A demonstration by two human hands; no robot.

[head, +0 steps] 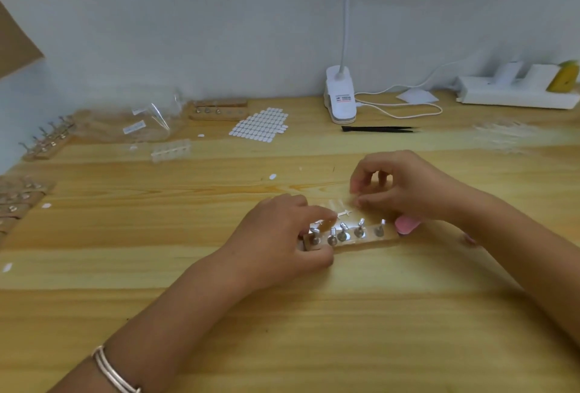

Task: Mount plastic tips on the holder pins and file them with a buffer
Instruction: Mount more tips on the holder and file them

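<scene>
While the wooden table (282,314) fills the view, the left hand (279,235) grips the left end of the wooden holder (389,237) near its middle. The right hand (408,188), fingers curled, pinches a small clear piece (340,204) just behind the holder, too blurred to name. A pink buffer (406,224) pokes out beneath that hand, beside the holder's right end. Metal pins (359,229) stand tilted along the holder.

Wooden holder (370,239) lies flat on your desk (282,314), long side toward you, a row of metal pins (359,229) standing tilted in it. Pink buffer (406,225) sits just behind its right end, mostly hidden under your right hand (408,185).
</scene>
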